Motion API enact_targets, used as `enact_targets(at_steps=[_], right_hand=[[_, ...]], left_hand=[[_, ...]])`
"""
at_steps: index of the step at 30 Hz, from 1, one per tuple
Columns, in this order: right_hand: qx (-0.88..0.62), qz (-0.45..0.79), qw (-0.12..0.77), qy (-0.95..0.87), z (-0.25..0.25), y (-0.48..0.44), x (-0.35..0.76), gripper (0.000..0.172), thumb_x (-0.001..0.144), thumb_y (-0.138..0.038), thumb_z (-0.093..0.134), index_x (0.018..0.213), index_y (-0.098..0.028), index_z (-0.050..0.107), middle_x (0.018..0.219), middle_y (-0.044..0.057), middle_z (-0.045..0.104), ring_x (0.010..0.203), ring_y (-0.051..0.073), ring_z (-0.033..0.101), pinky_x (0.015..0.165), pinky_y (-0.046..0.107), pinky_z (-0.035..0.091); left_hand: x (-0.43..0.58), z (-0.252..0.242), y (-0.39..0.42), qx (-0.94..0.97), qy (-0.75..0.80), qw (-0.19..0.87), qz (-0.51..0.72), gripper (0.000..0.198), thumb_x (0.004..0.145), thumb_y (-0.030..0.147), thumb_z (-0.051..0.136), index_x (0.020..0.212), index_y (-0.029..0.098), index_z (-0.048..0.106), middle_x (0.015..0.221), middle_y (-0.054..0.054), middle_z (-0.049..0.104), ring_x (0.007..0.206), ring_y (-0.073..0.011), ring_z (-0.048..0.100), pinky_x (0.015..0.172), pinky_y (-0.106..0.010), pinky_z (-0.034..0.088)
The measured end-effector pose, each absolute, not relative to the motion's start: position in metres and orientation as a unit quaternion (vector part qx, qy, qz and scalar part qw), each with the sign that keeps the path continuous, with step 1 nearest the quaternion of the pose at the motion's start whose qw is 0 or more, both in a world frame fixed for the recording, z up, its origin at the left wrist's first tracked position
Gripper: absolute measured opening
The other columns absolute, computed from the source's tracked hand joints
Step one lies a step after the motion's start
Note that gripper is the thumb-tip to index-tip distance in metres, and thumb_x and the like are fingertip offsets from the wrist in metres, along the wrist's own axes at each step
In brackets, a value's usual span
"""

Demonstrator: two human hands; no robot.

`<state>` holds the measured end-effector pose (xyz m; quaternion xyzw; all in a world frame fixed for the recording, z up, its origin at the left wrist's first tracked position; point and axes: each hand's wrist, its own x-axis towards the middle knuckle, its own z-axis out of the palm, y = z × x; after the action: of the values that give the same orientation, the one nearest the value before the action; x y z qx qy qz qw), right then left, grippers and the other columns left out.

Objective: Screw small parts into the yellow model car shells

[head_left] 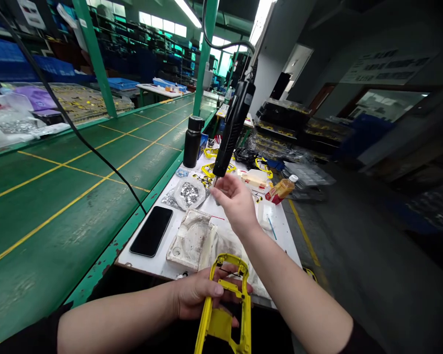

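My left hand (199, 293) is closed around a yellow plastic frame (246, 314), thumb on its near side and fingers behind it. The frame is held tilted up above the table's near edge, with small black parts near its top end. My right hand (236, 200) is raised at the lower end of a hanging black electric screwdriver (232, 130). Its thumb and fingers are pinched together beside the bit; what they hold, if anything, is too small to make out. A plastic bag of small metal parts (189, 194) lies just left of that hand.
A worn white foam block (192, 238) and a black phone (152, 231) lie on the white table (166, 268). A black bottle (193, 142), more yellow frames (221, 170) and an orange bottle (281, 189) stand farther back. A green conveyor (77, 196) runs along the left.
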<state>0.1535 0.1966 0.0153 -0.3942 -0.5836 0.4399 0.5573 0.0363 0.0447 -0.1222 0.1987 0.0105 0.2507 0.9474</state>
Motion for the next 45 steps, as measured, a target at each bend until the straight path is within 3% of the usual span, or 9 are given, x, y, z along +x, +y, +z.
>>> enact_targets(at_steps=[2,4,11,15,18,21,25,29,45], right_hand=[[-0.384,0.424,0.571,-0.588,0.029,0.222,0.152,0.091,0.077,-0.055,0.099,0.151,-0.025,0.054,0.162,0.016,0.061,0.157,0.032,0.053,0.13,0.053,0.048],[-0.355,0.425,0.574,-0.603,0.051,0.249,0.151,0.097,0.079,-0.061,0.096,0.155,-0.025,0.048,0.165,0.015,0.059,0.16,0.03,0.051,0.134,0.049,0.043],[-0.276,0.459,0.528,-0.659,0.116,0.263,0.163,0.066,0.076,-0.059,0.101,0.122,-0.024,0.07,0.122,0.005,0.079,0.125,0.028,0.072,0.12,0.049,0.056],[-0.256,0.517,0.526,-0.625,0.124,0.199,0.185,0.052,0.081,-0.052,0.103,0.118,-0.025,0.077,0.104,0.002,0.072,0.091,0.019,0.07,0.088,0.037,0.064],[-0.24,0.579,0.492,-0.604,0.12,0.147,0.207,0.043,0.086,-0.054,0.098,0.11,-0.023,0.081,0.086,0.0,0.06,0.073,0.015,0.058,0.066,0.032,0.056],[-0.238,0.605,0.496,-0.576,0.108,0.107,0.225,0.041,0.082,-0.053,0.1,0.101,-0.021,0.082,0.084,-0.001,0.059,0.069,0.014,0.057,0.058,0.03,0.051],[-0.304,0.541,0.589,-0.518,0.087,0.073,0.232,0.043,0.085,-0.059,0.099,0.104,-0.026,0.08,0.079,-0.003,0.067,0.062,0.015,0.065,0.056,0.03,0.053],[-0.348,0.476,0.668,-0.454,0.07,0.056,0.227,0.048,0.084,-0.067,0.097,0.104,-0.028,0.076,0.059,-0.009,0.061,0.041,0.011,0.049,0.041,0.025,0.041],[-0.327,0.367,0.713,-0.5,0.03,0.068,0.237,0.052,0.091,-0.073,0.086,0.105,-0.024,0.073,0.058,-0.01,0.058,0.035,0.01,0.043,0.036,0.025,0.044]], left_hand=[[0.035,-0.123,0.045,0.198,0.017,0.948,0.25,0.069,0.084,0.028,0.097,0.146,0.028,0.066,0.155,-0.018,0.07,0.143,-0.0416,0.069,0.101,-0.052,0.064],[0.033,-0.123,0.045,0.197,0.029,0.948,0.247,0.071,0.082,0.027,0.098,0.146,0.028,0.067,0.157,-0.018,0.07,0.144,-0.0413,0.069,0.104,-0.054,0.063],[0.03,-0.118,0.048,0.196,0.023,0.952,0.233,0.072,0.081,0.028,0.099,0.146,0.028,0.067,0.16,-0.019,0.068,0.146,-0.0427,0.067,0.105,-0.053,0.063],[0.03,-0.115,0.048,0.195,0.027,0.952,0.234,0.074,0.08,0.029,0.101,0.146,0.026,0.067,0.159,-0.022,0.068,0.142,-0.0403,0.071,0.104,-0.053,0.064],[0.03,-0.113,0.048,0.188,0.034,0.954,0.231,0.075,0.08,0.027,0.1,0.146,0.026,0.067,0.16,-0.022,0.066,0.142,-0.0378,0.071,0.106,-0.053,0.063],[0.03,-0.113,0.047,0.186,0.031,0.955,0.23,0.075,0.08,0.027,0.099,0.147,0.027,0.066,0.162,-0.021,0.065,0.143,-0.0393,0.069,0.106,-0.052,0.063],[0.031,-0.115,0.046,0.18,0.05,0.957,0.222,0.079,0.077,0.027,0.101,0.147,0.027,0.065,0.166,-0.02,0.06,0.144,-0.0411,0.067,0.106,-0.054,0.063],[0.032,-0.115,0.045,0.182,0.078,0.955,0.221,0.083,0.071,0.029,0.103,0.146,0.028,0.067,0.172,-0.015,0.05,0.141,-0.0392,0.067,0.105,-0.055,0.065],[0.034,-0.114,0.045,0.186,0.077,0.955,0.22,0.086,0.07,0.035,0.106,0.147,0.03,0.067,0.174,-0.015,0.046,0.14,-0.0387,0.066,0.106,-0.055,0.064]])
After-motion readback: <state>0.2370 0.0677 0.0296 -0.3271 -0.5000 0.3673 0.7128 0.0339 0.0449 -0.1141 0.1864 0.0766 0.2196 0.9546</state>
